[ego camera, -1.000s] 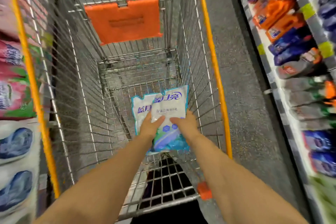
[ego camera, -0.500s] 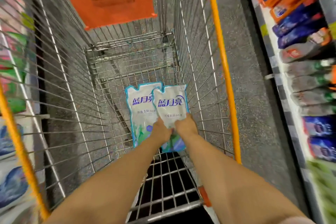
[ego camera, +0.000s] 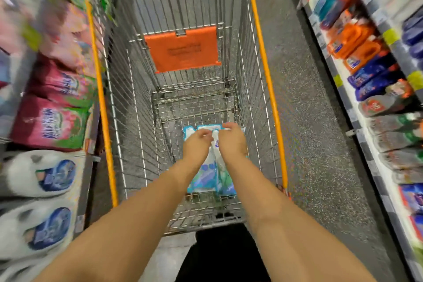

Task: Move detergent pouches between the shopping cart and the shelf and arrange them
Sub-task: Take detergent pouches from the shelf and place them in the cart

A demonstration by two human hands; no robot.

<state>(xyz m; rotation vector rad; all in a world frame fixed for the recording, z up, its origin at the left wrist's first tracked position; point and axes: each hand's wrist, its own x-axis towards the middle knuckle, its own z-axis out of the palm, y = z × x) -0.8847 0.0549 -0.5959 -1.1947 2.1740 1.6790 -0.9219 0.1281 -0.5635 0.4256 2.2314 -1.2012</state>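
Two white-and-blue detergent pouches (ego camera: 207, 175) lie side by side on the floor of the wire shopping cart (ego camera: 263, 80), near its near end. Both my arms reach down into the cart. My left hand (ego camera: 197, 144) is closed on the top edge of the left pouch. My right hand (ego camera: 232, 141) is closed on the top edge of the right pouch. The hands cover most of the upper halves of the pouches; their lower halves show between my forearms.
An orange flap (ego camera: 183, 49) hangs on the cart's child-seat panel. The left shelf (ego camera: 88, 167) holds pink (ego camera: 50, 121) and white (ego camera: 39, 176) pouches close to the cart's yellow rim. The right shelf (ego camera: 375, 151) holds orange (ego camera: 350, 39) and blue (ego camera: 375, 71) bottles across a grey aisle floor (ego camera: 309, 121).
My hands slid from the pouches' lower ends up to their top edges and closed there. The view swung, showing more of the shelves on both sides.
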